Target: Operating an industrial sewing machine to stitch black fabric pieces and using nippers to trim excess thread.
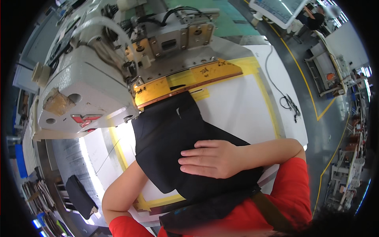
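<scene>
Black fabric lies over the white work surface, its far edge up against a yellow clamp plate on a large sewing machine. Its near part drapes down toward my lap. My right hand rests flat on the cloth, fingers stretched out and pointing left. My left forearm comes in from the lower left and goes beneath the left side of the cloth. The cloth hides my left hand, so its fingers do not show. A small pale mark shows on the cloth near the clamp plate.
Yellow tape borders the white work surface. A dark folded cloth piece lies at the lower left. A thin cable runs down the right side. A monitor hangs at the upper right, with another person beyond it.
</scene>
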The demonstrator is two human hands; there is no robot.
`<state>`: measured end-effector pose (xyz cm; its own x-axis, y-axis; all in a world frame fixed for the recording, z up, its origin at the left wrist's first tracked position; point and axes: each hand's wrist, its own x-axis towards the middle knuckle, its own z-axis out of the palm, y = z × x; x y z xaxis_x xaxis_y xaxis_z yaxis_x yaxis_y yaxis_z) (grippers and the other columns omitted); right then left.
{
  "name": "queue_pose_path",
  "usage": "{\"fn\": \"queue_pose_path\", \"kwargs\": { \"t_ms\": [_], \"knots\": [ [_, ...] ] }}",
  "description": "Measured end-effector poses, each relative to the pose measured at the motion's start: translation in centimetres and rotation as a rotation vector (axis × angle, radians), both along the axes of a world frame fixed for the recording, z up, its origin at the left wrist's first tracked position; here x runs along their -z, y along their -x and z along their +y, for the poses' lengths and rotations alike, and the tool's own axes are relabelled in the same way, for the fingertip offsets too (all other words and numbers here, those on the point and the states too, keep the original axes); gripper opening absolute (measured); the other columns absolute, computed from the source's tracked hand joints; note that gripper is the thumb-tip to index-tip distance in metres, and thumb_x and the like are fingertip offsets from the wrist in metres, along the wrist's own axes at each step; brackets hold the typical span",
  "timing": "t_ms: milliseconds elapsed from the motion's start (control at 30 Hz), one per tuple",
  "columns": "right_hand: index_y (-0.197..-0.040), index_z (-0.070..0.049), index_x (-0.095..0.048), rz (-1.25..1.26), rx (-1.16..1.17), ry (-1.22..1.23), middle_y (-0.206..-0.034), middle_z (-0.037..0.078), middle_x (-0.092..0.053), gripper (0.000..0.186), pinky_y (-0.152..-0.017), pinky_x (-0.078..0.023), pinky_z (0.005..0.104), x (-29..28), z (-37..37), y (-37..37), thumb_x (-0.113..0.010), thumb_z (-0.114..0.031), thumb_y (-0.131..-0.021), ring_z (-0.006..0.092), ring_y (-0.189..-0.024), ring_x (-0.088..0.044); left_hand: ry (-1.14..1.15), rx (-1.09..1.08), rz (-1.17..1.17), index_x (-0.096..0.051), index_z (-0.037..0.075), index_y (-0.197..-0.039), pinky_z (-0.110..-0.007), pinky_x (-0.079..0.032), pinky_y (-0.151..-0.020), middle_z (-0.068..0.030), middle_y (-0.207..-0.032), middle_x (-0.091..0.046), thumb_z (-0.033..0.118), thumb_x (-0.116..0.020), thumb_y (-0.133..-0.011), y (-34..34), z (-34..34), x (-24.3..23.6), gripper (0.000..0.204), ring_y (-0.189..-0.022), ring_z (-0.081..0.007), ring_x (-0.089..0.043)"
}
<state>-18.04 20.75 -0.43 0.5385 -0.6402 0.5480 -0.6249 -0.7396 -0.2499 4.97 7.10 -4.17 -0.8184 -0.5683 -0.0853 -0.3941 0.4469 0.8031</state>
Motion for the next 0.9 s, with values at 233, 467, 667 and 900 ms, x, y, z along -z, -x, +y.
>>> {"fn": "queue_pose_path", "kwargs": {
  "t_ms": [233, 467, 667, 900],
  "knots": [
    [-0.107, -0.006, -0.066, -0.488, 0.976, -0.363, -0.081, 0.010, -0.065, 0.020, -0.070, -0.047, 0.0290, -12.4, 5.5, 6.5, -0.064, -0.016, -0.090, 0.0182, -0.075, -0.063, 0.245, 0.374, 0.183, -0.057, 0.004, -0.125, -0.042, -0.041, -0.100, -0.0169, -0.130, -0.056, 0.019, -0.072, -0.081, 6.6, 3.0, -3.0, 0.049, -0.117, -0.0351, -0.054],
    [-0.104, 0.001, -0.067, -0.560, 1.620, -0.044, -0.088, 0.001, -0.068, 0.033, -0.070, -0.046, 0.0238, -11.6, 21.4, 21.5, -0.062, -0.030, -0.093, 0.0065, -0.076, -0.058, 0.620, 0.233, -0.012, -0.044, 0.003, -0.138, -0.043, -0.040, -0.100, -0.0146, -0.129, -0.050, 0.029, -0.085, -0.062, 7.5, 4.4, -3.6, 0.090, -0.118, -0.0350, -0.048],
    [-0.110, -0.007, -0.066, 0.238, 2.141, 0.203, -0.092, 0.018, -0.069, 0.037, -0.078, -0.050, 0.0387, -12.5, 37.9, 28.2, -0.057, -0.037, -0.091, 0.0357, -0.089, -0.066, 0.464, 0.231, -0.281, -0.051, 0.000, -0.125, -0.041, -0.044, -0.094, -0.0156, -0.113, -0.054, 0.026, -0.087, -0.061, 9.5, 5.0, -5.6, 0.078, -0.111, -0.0346, -0.051],
    [-0.096, -0.009, -0.068, 0.078, 2.140, -0.204, -0.089, 0.019, -0.066, 0.025, -0.072, -0.049, 0.0469, -1.6, 36.0, 22.7, -0.055, -0.029, -0.090, 0.0393, -0.086, -0.063, 0.494, 0.264, 0.030, -0.060, -0.004, -0.098, -0.041, -0.043, -0.094, -0.0139, -0.123, -0.056, 0.012, -0.080, -0.069, 8.0, 4.7, -4.1, 0.039, -0.114, -0.0354, -0.051]
  ]
}}
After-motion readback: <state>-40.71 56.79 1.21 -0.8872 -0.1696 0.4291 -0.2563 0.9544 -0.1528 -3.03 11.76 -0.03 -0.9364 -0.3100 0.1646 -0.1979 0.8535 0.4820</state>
